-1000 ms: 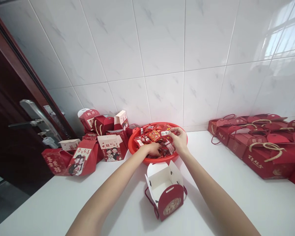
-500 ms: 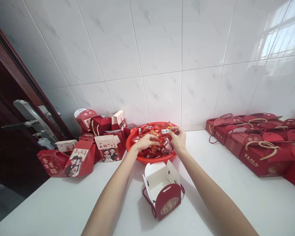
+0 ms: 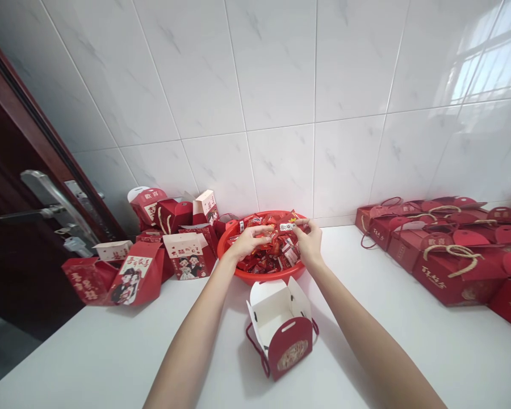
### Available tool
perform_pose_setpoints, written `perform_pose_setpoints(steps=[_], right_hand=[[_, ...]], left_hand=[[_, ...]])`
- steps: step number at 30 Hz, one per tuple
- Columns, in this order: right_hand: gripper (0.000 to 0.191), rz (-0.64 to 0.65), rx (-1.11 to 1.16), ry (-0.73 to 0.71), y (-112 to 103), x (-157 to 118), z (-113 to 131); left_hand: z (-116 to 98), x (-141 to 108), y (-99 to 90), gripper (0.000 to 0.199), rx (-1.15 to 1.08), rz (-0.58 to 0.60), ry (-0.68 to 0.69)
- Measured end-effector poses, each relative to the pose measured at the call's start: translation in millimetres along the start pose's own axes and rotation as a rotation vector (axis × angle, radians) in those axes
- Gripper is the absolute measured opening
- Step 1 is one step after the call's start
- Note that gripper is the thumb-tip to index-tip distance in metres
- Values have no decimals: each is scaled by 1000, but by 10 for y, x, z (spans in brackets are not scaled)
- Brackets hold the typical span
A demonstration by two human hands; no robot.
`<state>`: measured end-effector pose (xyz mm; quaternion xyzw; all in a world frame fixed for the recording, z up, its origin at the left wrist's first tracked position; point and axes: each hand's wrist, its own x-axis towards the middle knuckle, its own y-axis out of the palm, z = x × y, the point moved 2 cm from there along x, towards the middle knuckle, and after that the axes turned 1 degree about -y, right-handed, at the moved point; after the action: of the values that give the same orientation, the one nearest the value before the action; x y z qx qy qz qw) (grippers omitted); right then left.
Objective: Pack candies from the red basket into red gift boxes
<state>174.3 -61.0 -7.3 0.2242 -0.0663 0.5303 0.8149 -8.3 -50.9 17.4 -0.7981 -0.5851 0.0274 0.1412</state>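
Note:
A red plastic basin [image 3: 255, 278] holds a heap of small wrapped snack packets [image 3: 267, 263], mostly red with some white printing. My right hand [image 3: 309, 240] is over the basin's right side, its thumb and fingers closed on a small red packet with a white label [image 3: 287, 226]. Over the left part of the heap, my left hand [image 3: 247, 243] has its fingers stretched out to the right, close to red packets; a gap shows between them. In front of the basin, between my forearms, stands an open dark red gift box [image 3: 290, 346], white inside, with cord handles at its sides.
Several red and cream gift boxes [image 3: 136, 272] with printed couples stand at the left. Rows of closed red boxes [image 3: 447, 267] with rope handles are on the right of the white table [image 3: 378, 307]. A tiled wall [image 3: 281, 74] rises behind; a dark door [image 3: 21, 170] is at the left.
My left hand has shifted slightly up and left over the packets, its fingers closer together. My right hand stays nearly still at the labelled packet. The open box has not moved.

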Motion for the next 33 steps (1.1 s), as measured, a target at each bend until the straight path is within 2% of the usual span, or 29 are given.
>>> perform_pose_setpoints(steps=[5, 11, 15, 18, 21, 25, 28, 30, 33], right_hand=[[17, 23, 11, -11, 2, -3, 1], [16, 19, -1, -9, -3, -7, 23], [17, 65, 22, 10, 5, -21, 85], [23, 184, 59, 60, 28, -40, 215], [27, 343, 71, 55, 23, -86, 484], [21, 573, -91, -79, -66, -221, 981], [8, 694, -300, -268, -151, -365, 1295], [8, 773, -391, -359, -186, -464, 1420], [12, 867, -491, -407, -208, -576, 1492]], left_hand=[[-1, 3, -7, 43, 20, -41, 11], [-14, -30, -18, 52, -89, -133, 20], [-66, -182, 37, 52, -170, -160, 67], [-141, -381, 78, 54, -196, -141, 71], [-298, -629, 78, 52, -112, -95, 92], [-576, -962, 79, 47, 112, 38, 63], [-764, -1146, 147, 30, 331, 148, 49], [-859, -1228, 220, 20, 459, 217, 35], [-939, -1294, 307, 16, 586, 277, 1]])
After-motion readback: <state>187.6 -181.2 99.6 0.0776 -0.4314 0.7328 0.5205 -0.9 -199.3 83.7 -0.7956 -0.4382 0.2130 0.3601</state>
